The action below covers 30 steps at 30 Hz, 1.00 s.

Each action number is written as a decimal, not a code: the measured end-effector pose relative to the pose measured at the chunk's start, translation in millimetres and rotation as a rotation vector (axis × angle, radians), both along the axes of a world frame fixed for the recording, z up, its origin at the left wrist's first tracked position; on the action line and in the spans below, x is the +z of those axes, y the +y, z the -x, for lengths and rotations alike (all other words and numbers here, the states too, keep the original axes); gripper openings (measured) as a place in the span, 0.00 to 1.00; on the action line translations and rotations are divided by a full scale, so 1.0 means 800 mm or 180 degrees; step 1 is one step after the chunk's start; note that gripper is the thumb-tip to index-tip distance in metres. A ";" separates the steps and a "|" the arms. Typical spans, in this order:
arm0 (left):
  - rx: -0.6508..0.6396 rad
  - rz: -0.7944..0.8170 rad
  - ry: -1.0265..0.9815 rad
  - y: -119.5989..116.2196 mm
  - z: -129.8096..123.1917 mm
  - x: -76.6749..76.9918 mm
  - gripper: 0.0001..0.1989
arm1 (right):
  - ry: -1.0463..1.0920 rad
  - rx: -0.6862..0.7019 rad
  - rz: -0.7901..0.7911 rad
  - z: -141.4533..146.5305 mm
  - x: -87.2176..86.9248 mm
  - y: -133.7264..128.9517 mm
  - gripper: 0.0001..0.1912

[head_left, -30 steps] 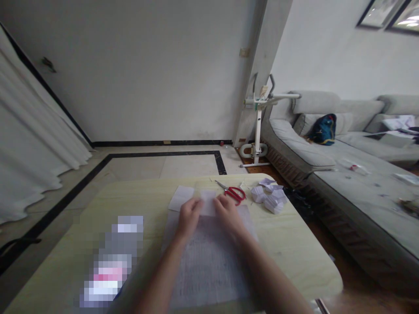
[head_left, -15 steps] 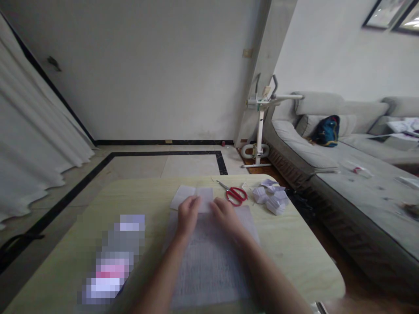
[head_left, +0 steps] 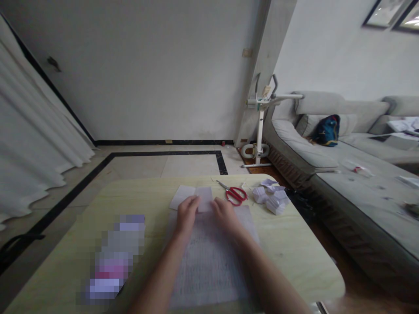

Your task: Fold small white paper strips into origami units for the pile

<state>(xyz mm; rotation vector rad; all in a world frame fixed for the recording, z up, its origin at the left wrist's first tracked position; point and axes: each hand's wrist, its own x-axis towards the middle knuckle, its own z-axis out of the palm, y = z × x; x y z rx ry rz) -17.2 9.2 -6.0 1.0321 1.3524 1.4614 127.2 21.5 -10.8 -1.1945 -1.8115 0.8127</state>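
A small white paper with a crease (head_left: 204, 199) lies at the far middle of the table, partly over a large printed sheet (head_left: 209, 261). My left hand (head_left: 187, 212) is closed on the small paper near its crease, thumb and fingers together. At the paper's right edge, my right hand (head_left: 224, 212) has its fingers pressed together on it. Both forearms reach over the printed sheet. Red-handled scissors (head_left: 235, 196) rest just beyond my right hand, blades pointing to the far left. Several folded paper pieces (head_left: 275, 202) sit right of the scissors.
The pale wooden table (head_left: 294, 257) has rounded corners. A pixelated object (head_left: 114, 257) lies on its left side. Beyond the table's right edge are a grey sofa (head_left: 366, 183), a blue bag (head_left: 328, 130) and a white exercise machine (head_left: 260, 131). A white curtain (head_left: 29, 131) hangs at left.
The small paper and my left hand have shifted very slightly to the left. Both hands keep their hold on the paper.
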 end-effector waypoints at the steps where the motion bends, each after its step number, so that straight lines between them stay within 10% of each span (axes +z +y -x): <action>1: -0.0009 0.0003 0.0028 0.000 0.001 -0.001 0.14 | 0.0009 -0.0006 0.0009 0.000 0.001 0.000 0.15; 17: -0.0237 0.0034 0.0263 -0.002 -0.002 0.003 0.15 | 0.1097 0.0021 0.0728 -0.005 0.013 0.005 0.07; 30: -0.0108 -0.0004 0.0018 0.004 -0.003 0.003 0.15 | 0.0795 -0.0391 -0.0282 0.017 0.058 -0.016 0.09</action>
